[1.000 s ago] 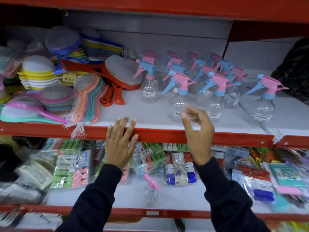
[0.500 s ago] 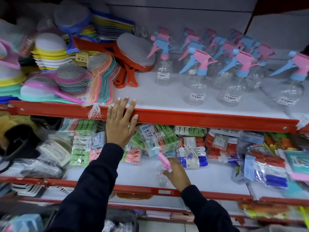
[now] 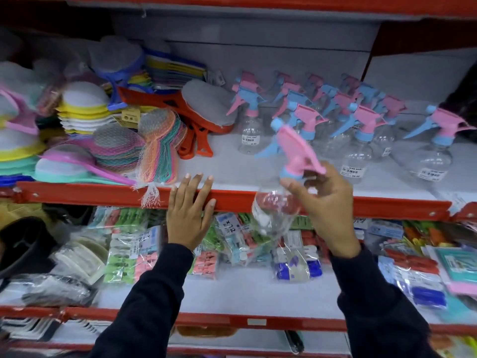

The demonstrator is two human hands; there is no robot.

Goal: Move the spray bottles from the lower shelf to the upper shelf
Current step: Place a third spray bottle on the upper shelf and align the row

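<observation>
My right hand (image 3: 326, 200) grips a clear spray bottle (image 3: 276, 210) with a pink and blue trigger head by its neck. The bottle is tilted in the air, level with the red front edge of the upper shelf (image 3: 103, 195). Several more clear spray bottles (image 3: 356, 156) with pink and blue heads stand on the upper shelf's right half. My left hand (image 3: 189, 210) lies flat, fingers spread, against that red edge. The lower shelf (image 3: 245, 290) shows a bare white patch between my arms.
Netted scrub pads (image 3: 157, 148), stacked sponges (image 3: 82, 107) and red-handled brushes (image 3: 196, 125) fill the upper shelf's left half. Packs of clothes pegs (image 3: 124, 251) and other bagged goods (image 3: 413, 267) lie along the lower shelf. Another red shelf edge (image 3: 232, 1) runs overhead.
My right hand dropped to the lower shelf, took hold of the spray bottle there and lifted it up to the upper shelf's edge. My left hand stayed on the edge.
</observation>
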